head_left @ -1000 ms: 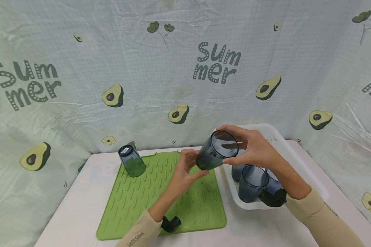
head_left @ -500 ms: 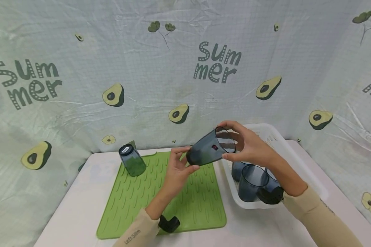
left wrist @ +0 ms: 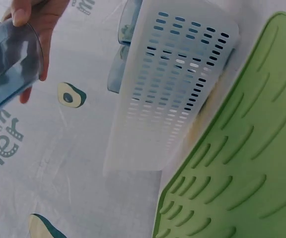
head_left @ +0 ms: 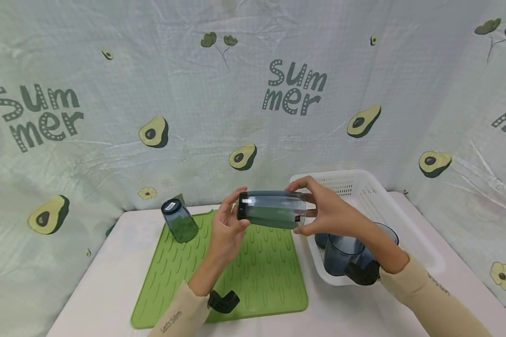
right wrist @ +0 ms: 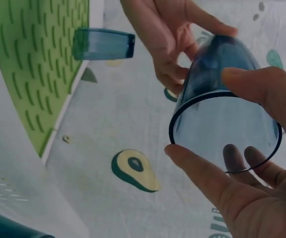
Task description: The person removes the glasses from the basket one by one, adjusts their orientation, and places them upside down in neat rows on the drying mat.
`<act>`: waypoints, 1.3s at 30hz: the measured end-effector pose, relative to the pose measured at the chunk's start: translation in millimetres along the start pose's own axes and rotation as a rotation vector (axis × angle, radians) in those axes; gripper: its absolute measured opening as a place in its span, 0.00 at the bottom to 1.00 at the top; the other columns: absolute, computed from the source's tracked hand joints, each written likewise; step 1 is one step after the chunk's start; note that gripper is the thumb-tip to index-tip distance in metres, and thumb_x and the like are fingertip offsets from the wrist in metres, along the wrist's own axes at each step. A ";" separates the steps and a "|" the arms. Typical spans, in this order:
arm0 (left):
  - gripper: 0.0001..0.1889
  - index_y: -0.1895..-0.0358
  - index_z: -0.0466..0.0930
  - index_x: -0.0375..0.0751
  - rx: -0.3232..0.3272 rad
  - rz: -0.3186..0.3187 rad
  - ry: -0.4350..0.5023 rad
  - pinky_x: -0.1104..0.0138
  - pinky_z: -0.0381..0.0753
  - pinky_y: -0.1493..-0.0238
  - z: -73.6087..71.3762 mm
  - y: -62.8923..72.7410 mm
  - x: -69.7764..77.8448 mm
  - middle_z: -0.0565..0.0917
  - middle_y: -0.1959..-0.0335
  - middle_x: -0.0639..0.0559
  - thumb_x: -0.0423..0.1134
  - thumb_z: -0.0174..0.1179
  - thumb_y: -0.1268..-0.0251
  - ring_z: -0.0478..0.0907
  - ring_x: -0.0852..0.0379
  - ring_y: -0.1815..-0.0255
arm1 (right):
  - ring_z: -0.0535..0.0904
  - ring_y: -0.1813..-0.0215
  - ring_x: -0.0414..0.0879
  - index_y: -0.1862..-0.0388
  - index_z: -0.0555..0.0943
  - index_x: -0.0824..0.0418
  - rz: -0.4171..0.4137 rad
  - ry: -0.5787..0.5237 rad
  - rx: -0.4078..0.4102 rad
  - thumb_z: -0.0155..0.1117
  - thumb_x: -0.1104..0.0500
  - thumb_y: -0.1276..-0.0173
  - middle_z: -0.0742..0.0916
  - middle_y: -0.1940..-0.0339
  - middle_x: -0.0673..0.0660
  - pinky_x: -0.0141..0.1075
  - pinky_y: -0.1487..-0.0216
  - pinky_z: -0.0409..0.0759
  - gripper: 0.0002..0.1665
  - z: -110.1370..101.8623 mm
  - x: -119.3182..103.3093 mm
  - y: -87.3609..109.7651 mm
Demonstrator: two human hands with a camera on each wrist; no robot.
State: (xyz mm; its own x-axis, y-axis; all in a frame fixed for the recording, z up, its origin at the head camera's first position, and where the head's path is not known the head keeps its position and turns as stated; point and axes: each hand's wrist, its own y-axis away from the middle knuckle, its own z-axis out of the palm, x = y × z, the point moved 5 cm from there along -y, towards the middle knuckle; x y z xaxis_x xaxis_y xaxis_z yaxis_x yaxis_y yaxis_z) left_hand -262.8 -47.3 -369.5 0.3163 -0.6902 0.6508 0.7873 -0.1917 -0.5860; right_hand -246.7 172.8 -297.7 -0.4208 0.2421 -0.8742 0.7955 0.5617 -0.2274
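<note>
A smoky blue drinking glass [head_left: 274,209] lies sideways in the air above the green drying mat [head_left: 265,276], held between both hands. My left hand [head_left: 227,229] grips its dark, thick base. Around the open rim, the fingers and thumb of my right hand [head_left: 331,210] are curled, as the right wrist view also shows. A small red sticker shows near the rim. Another glass [head_left: 179,221] stands upside down at the mat's far left corner, a white label on its base.
To the right, a white perforated basket [head_left: 409,238] holds several more blue glasses [head_left: 341,252], partly hidden by my right forearm. A printed cloth [head_left: 194,93] with avocados hangs behind the table [head_left: 97,262].
Both hands have turned the glass from tilted, with its mouth facing me, to nearly level, mouth to the right. My left hand has shifted left with the base.
</note>
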 end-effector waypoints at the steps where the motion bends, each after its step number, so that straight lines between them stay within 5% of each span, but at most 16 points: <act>1: 0.31 0.34 0.75 0.46 -0.008 -0.004 0.010 0.70 0.79 0.42 1.1 0.3 0.3 0.57 0.22 0.39 0.32 0.74 0.41 0.61 0.52 0.25 | 0.73 0.33 0.63 0.34 0.63 0.60 0.002 -0.005 -0.004 0.76 0.78 0.55 0.70 0.31 0.62 0.42 0.50 0.87 0.51 1.5 0.9 -0.1; 6: 0.28 0.38 0.73 0.50 -0.101 0.012 0.075 0.66 0.77 0.36 11.1 -0.4 1.4 0.55 0.22 0.36 0.33 0.74 0.39 0.65 0.47 0.27 | 0.74 0.34 0.61 0.37 0.63 0.60 0.006 0.033 -0.017 0.77 0.77 0.53 0.70 0.31 0.61 0.42 0.46 0.85 0.47 7.4 9.2 -0.3; 15: 0.32 0.31 0.67 0.47 -0.213 0.071 0.119 0.60 0.75 0.32 25.9 -4.8 6.2 0.74 0.32 0.40 0.33 0.71 0.36 0.70 0.41 0.28 | 0.74 0.32 0.62 0.39 0.63 0.61 -0.026 0.070 -0.014 0.79 0.77 0.53 0.70 0.31 0.62 0.46 0.37 0.81 0.47 11.3 10.5 0.1; 20: 0.30 0.32 0.73 0.47 -0.191 0.065 0.074 0.62 0.76 0.33 23.8 -6.2 9.1 0.76 0.34 0.40 0.31 0.71 0.37 0.71 0.41 0.29 | 0.71 0.28 0.66 0.38 0.64 0.63 -0.015 0.111 -0.013 0.82 0.73 0.51 0.72 0.30 0.65 0.53 0.35 0.78 0.46 12.7 14.3 -1.0; 28: 0.30 0.32 0.72 0.38 -0.075 -0.069 -0.030 0.65 0.80 0.39 16.6 -3.3 13.4 0.76 0.36 0.40 0.26 0.69 0.37 0.76 0.46 0.32 | 0.64 0.23 0.64 0.29 0.63 0.62 0.099 0.294 -0.071 0.81 0.58 0.41 0.73 0.28 0.64 0.61 0.32 0.72 0.47 13.8 16.3 0.4; 39: 0.29 0.36 0.78 0.40 -0.020 -0.080 -0.152 0.64 0.83 0.42 10.0 -0.7 26.7 0.81 0.40 0.43 0.24 0.72 0.42 0.79 0.48 0.36 | 0.74 0.30 0.57 0.25 0.68 0.62 0.067 0.525 -0.065 0.70 0.52 0.29 0.75 0.28 0.60 0.55 0.35 0.77 0.38 -21.0 0.1 13.5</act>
State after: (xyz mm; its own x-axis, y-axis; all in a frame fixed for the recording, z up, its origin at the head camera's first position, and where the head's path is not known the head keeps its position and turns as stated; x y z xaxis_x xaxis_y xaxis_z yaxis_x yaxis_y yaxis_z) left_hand -249.6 -58.6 -346.9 0.3304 -0.5589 0.7606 0.8032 -0.2567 -0.5376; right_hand -245.2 197.0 -291.8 -0.5446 0.6334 -0.5497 0.8067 0.5750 -0.1365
